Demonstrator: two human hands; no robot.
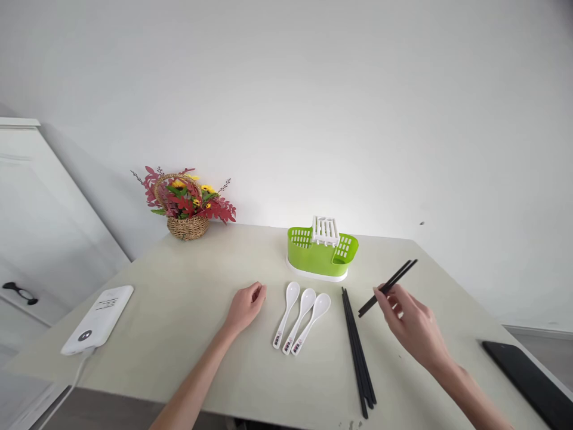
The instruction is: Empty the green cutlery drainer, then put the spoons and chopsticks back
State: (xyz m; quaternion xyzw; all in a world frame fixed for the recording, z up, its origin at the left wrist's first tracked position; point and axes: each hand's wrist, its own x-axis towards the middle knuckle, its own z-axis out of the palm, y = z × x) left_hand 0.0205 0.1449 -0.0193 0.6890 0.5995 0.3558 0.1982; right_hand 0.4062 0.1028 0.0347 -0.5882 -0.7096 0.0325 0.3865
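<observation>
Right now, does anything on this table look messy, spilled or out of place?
Nothing stands out. Three white spoons lie side by side, black chopsticks lie bundled beside them, and the green holder stands upright. The right hand holds a raised pair of chopsticks.

My left hand (245, 306) and right hand (412, 325) were bare, with no rings, watch or gloves on them. Both forearms showed uncovered up to the frame's edge, no sleeve reaching into view.
</observation>
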